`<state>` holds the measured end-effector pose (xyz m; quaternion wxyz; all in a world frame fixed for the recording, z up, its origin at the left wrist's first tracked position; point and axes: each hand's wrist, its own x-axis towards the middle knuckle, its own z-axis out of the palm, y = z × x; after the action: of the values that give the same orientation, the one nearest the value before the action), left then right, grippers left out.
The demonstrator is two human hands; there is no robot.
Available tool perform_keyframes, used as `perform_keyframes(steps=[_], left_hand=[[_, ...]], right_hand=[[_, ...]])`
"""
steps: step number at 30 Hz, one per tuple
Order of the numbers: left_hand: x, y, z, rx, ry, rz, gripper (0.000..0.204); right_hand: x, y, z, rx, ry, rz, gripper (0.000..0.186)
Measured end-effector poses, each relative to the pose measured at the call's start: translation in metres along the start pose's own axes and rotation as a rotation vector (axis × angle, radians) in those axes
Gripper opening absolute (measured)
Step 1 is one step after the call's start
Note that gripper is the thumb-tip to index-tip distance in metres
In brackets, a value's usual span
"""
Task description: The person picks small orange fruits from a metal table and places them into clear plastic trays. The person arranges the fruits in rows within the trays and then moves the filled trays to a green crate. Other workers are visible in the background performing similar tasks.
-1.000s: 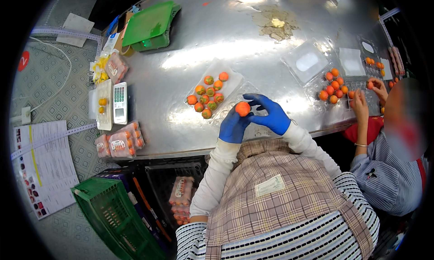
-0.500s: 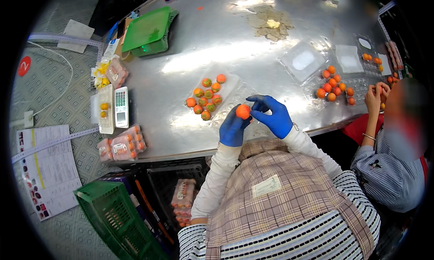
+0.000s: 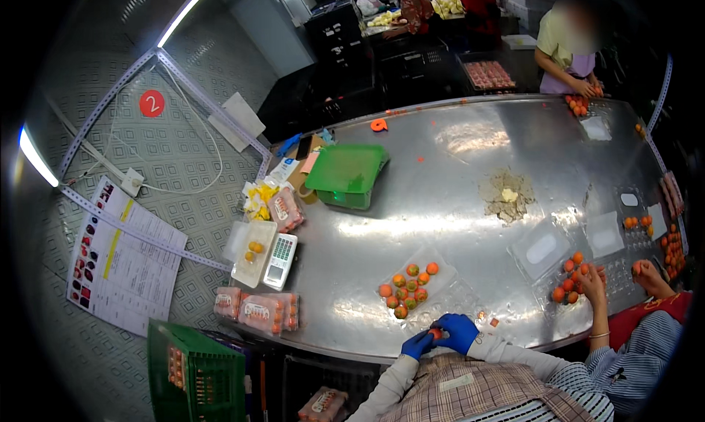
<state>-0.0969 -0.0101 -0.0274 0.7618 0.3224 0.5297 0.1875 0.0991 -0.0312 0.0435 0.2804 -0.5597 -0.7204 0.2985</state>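
Orange fruit [image 3: 436, 334] in hand, loose fruit [image 3: 412, 283] unpacked
I see L hand [image 3: 416, 346] gripping it, R hand [image 3: 460, 334] touching, can't tell R grip; filled packs [image 3: 262, 313] done nr table edge [image 3: 345, 353]

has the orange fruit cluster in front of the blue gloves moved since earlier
No: the fruit cluster keeps its place relative to the stained patch on the table; only the view has shifted.
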Motion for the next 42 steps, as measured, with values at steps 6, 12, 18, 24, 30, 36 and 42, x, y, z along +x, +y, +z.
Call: perform_keyframes(steps=[6,12,18,24,30,36,42], left_hand=[[-0.02,0.006,0.002,0.208,0.2,0.262,0.038],[-0.007,-0.028,-0.035,0.244,0.521,0.071,0.044],[0.013,-0.023,-0.038,-0.049,0.307,0.091,0.031],[0.107,-0.121,-0.152,0.434,0.302,0.059,0.037],[0.068,-0.086,-0.105,-0.008,0.228,0.055,0.042],[0.078,-0.073,-0.101,0.721,0.306,0.073,0.031],[0.076,-0.061,-0.095,0.922,0.287,0.098,0.032]], right_hand=[[0.009,0.002,0.019,0.039,-0.172,0.01,0.038],[0.018,0.005,0.043,-0.032,-0.264,-0.261,0.03],[0.032,0.018,0.061,-0.272,-0.256,-0.31,0.026],[0.049,0.001,0.075,-0.206,-0.226,-0.252,0.025],[0.03,0.026,0.071,-0.155,-0.263,-0.227,0.027],[0.034,0.029,0.08,-0.147,-0.199,-0.222,0.027],[0.073,0.015,0.05,0.063,-0.096,-0.05,0.033]])
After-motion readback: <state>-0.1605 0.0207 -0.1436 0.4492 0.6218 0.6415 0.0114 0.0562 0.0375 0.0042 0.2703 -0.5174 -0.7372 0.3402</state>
